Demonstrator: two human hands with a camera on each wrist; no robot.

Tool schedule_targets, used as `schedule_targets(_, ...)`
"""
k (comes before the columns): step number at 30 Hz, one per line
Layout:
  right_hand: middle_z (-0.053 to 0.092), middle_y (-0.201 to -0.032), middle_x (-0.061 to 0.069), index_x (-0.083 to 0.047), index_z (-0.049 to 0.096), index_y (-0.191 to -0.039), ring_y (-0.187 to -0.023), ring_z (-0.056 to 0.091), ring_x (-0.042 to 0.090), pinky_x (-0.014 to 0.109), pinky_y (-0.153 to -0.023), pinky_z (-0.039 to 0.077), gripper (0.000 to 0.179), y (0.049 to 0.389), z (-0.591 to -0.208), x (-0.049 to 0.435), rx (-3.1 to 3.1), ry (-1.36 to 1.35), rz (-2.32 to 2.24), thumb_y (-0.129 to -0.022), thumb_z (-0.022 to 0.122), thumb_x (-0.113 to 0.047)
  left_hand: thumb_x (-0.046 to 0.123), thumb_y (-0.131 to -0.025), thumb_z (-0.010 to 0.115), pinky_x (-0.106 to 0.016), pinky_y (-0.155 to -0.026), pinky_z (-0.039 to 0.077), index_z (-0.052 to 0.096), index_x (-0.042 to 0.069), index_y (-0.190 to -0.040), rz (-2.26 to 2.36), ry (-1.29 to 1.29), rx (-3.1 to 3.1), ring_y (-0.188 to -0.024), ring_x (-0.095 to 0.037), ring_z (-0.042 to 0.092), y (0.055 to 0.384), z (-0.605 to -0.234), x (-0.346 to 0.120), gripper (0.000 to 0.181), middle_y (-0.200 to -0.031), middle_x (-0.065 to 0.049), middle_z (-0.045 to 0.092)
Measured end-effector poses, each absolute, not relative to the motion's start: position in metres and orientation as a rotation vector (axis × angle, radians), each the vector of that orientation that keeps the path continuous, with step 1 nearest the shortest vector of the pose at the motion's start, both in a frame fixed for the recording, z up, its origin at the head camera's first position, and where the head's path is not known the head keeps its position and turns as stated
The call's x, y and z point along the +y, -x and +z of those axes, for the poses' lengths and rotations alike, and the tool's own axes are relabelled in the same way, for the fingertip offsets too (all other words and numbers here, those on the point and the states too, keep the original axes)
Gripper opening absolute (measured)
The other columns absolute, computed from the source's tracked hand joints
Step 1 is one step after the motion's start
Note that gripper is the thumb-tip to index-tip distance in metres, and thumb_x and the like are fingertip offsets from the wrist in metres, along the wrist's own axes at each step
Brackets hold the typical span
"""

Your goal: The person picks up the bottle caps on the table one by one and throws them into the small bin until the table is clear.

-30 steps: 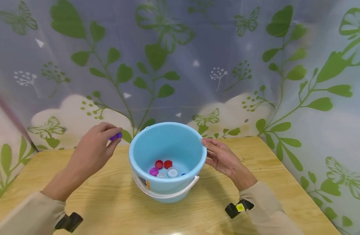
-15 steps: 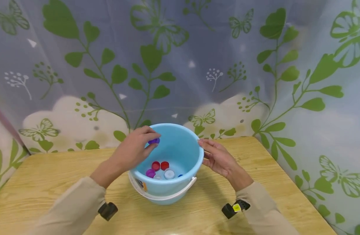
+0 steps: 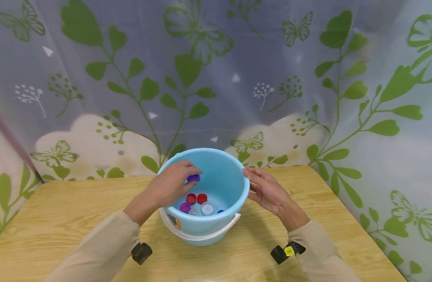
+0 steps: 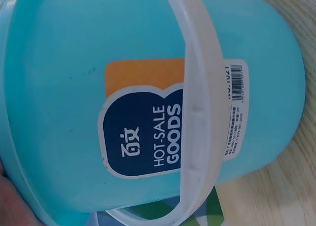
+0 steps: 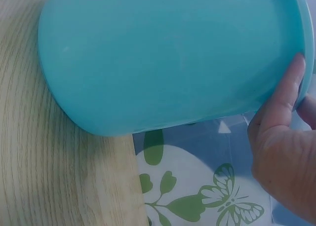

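My left hand pinches a dark purple bottle cap between thumb and fingers, over the opening of a light blue bucket. On the bucket's floor lie two red caps, a magenta cap, a larger white cap, a small pale cap and part of a blue one. At the right side my right hand holds the rim. In the right wrist view, fingers press the outer wall just below the rim.
The bucket stands on a light wooden table. Its white handle hangs down in front, crossing an orange and navy label in the left wrist view. Behind and to the right hangs a leaf-and-butterfly patterned cloth.
My left hand has moved right with the purple cap, from beside the bucket to over its opening, and dropped slightly lower. The right hand stays at the rim.
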State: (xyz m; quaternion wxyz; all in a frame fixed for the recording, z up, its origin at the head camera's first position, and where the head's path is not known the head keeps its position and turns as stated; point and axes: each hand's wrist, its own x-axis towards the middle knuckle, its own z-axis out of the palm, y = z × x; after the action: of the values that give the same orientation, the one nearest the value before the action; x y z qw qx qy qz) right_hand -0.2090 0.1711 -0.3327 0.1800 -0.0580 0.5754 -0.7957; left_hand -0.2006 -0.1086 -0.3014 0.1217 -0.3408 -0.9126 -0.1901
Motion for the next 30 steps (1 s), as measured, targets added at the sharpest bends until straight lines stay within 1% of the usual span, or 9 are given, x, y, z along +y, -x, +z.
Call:
schedule_targets(5,0.056,-0.111,0.009,-0.003,0.049,-0.124,-0.095,0.061,0.016,0.026,-0.075,0.056,0.035,0.2096,-0.3326,0.1712,1.627,0.168,-2.252,-0.096,0.059,-0.023,0.012,-0.089,0.067,-0.036,-0.09,0.049,0.069,0.007,-0.111,-0.548,0.974,-2.671,-0.101,-0.02,0.06,0.2006,-0.3004,-0.1078,0.023,-0.107,-0.004,0.064)
schedule_targets(11,0.057,-0.108,0.008,-0.005,0.052,-0.12,-0.093,0.062,0.015,0.025,-0.074,0.056,0.03,0.2099,-0.3313,0.1705,1.62,0.168,-2.256,-0.097,0.058,-0.022,0.019,-0.09,0.066,-0.04,-0.094,0.047,0.067,0.009,-0.114,-0.584,0.897,-2.672,-0.109,-0.023,0.057,0.2005,-0.3015,-0.109,0.026,-0.114,-0.004,0.063)
schedule_targets(17,0.057,-0.109,0.008,-0.005,0.052,-0.12,-0.094,0.061,0.015,0.026,-0.076,0.056,0.029,0.2086,-0.3322,0.1715,1.629,0.149,-2.256,-0.097,0.058,-0.022,0.018,-0.09,0.064,-0.04,-0.092,0.048,0.068,0.009,-0.114,-0.629,0.874,-2.623,-0.109,-0.022,0.057,0.2,-0.3044,-0.1094,0.026,-0.115,-0.005,0.063)
schedule_targets(21,0.056,-0.111,0.008,-0.006,0.051,-0.121,-0.095,0.061,0.016,0.026,-0.076,0.055,0.031,0.2086,-0.3327,0.1717,1.636,0.152,-2.251,-0.096,0.058,-0.023,0.017,-0.09,0.062,-0.039,-0.085,0.051,0.068,0.009,-0.113,-0.691,0.84,-2.59,-0.102,-0.021,0.059,0.1995,-0.3052,-0.1103,0.026,-0.113,-0.003,0.063)
schedule_targets(24,0.056,-0.112,0.008,-0.005,0.051,-0.123,-0.096,0.061,0.016,0.026,-0.077,0.055,0.032,0.2091,-0.3327,0.1714,1.634,0.159,-2.253,-0.097,0.058,-0.023,0.015,-0.089,0.06,-0.038,-0.081,0.052,0.069,0.009,-0.111,-0.747,0.808,-2.492,-0.1,-0.021,0.059,0.1994,-0.3053,-0.1114,0.024,-0.112,-0.003,0.062)
schedule_targets(28,0.057,-0.11,0.007,-0.005,0.05,-0.123,-0.094,0.062,0.015,0.026,-0.076,0.055,0.031,0.2089,-0.3319,0.171,1.622,0.153,-2.261,-0.097,0.056,-0.021,0.008,-0.086,0.06,-0.038,-0.077,0.054,0.07,0.005,-0.107,-0.712,0.836,-2.202,-0.101,-0.024,0.06,0.2007,-0.3054,-0.1143,0.024,-0.11,-0.008,0.063)
schedule_targets(30,0.056,-0.11,0.007,-0.004,0.051,-0.121,-0.094,0.062,0.015,0.025,-0.076,0.055,0.03,0.2093,-0.3311,0.1708,1.616,0.15,-2.263,-0.097,0.056,-0.021,0.004,-0.084,0.06,-0.038,-0.071,0.055,0.071,0.003,-0.105,-0.677,0.87,-2.058,-0.097,-0.026,0.061,0.2007,-0.3042,-0.1155,0.024,-0.107,-0.01,0.064)
